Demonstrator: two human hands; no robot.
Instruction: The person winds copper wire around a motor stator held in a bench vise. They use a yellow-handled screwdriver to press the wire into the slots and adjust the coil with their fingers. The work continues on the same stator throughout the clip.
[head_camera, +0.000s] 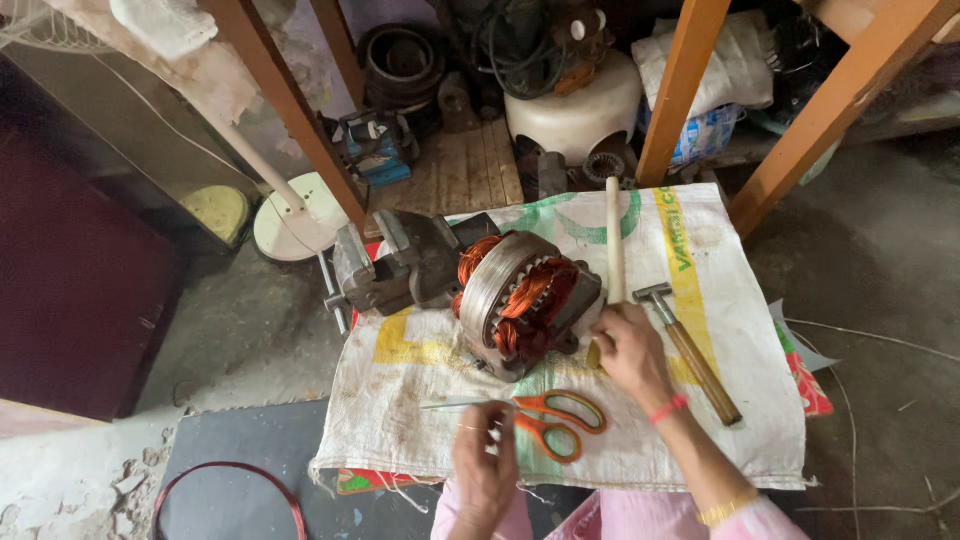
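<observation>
Two hands work over a white woven sack cloth (700, 400) spread on the low table, which stands on a rough grey concrete floor (880, 260). My right hand (630, 348) is closed around the lower end of a long white plastic rod (614, 240), near the middle of the table, just beside the grey metal motor stator with copper-orange windings (522, 300). My left hand (484, 462), at the near edge, has its fingers curled, pinching something thin that I cannot make out, close to the orange-handled scissors (548, 418). A wooden-handled hammer (690, 350) lies toward the right edge. A grey bench vise (385, 268) sits at the far left corner, partly behind the stator. Orange wooden legs (670, 90) rise behind, with cluttered parts in shadow that are hard to tell apart. A red wire loop (230, 485) on the floor is cut off by the frame.
</observation>
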